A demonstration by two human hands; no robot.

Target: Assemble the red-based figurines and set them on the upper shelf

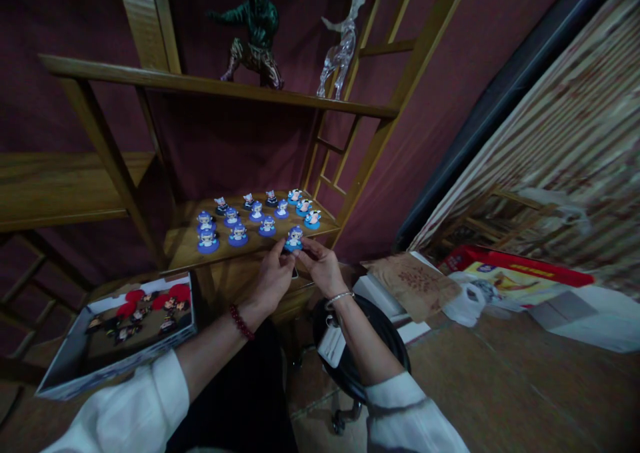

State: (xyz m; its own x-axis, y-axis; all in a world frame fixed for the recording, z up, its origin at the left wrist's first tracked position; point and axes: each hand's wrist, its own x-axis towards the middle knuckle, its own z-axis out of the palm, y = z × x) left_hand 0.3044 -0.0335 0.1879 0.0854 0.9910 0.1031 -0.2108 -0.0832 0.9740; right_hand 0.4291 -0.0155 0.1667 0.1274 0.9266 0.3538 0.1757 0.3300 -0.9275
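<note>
Between my fingertips is a small purple-and-white figurine (294, 238) on a round base, upright at the front right of the wooden shelf (185, 256). My left hand (275, 273) grips its left side and my right hand (323, 266) its right side. Whether its base rests on the shelf I cannot tell. Behind and left of it stand several similar purple figurines (238, 234) in loose rows. Darker figurines (221, 205) line the back. Light-blue figurines (313, 219) stand at the right end, just behind my right hand.
A box (115, 366) of red-and-black figurines lies at lower left. A dark green figure (260, 30) and a clear deer statue (340, 53) occupy the upper shelf. Below my right forearm is a black round stool (370, 340). Paper bags (410, 283) and a red box (520, 276) lie on the right.
</note>
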